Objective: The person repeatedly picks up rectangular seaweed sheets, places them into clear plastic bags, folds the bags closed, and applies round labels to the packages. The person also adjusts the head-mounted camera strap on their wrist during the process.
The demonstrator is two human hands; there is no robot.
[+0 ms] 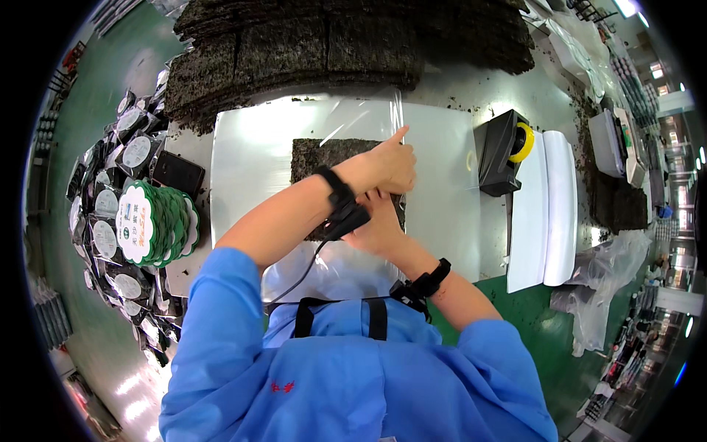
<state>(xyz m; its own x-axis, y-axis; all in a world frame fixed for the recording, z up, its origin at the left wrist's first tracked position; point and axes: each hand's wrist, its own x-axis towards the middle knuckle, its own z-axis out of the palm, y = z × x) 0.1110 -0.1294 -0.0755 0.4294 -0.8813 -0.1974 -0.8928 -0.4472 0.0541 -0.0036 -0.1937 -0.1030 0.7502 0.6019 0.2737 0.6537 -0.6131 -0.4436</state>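
On the seaweed stack (317,156), both hands (383,168) press clear film (368,118).

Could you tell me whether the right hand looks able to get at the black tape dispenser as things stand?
Probably yes. The right hand rests on the seaweed stack, tucked under the left hand. The tape dispenser stands on that side, and the white board between them looks bare.

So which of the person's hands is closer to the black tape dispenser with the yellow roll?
Left. The left hand, reaching across onto the dark seaweed stack, lies nearer the tape dispenser on the far right. The right hand sits lower, beneath the left, farther from it.
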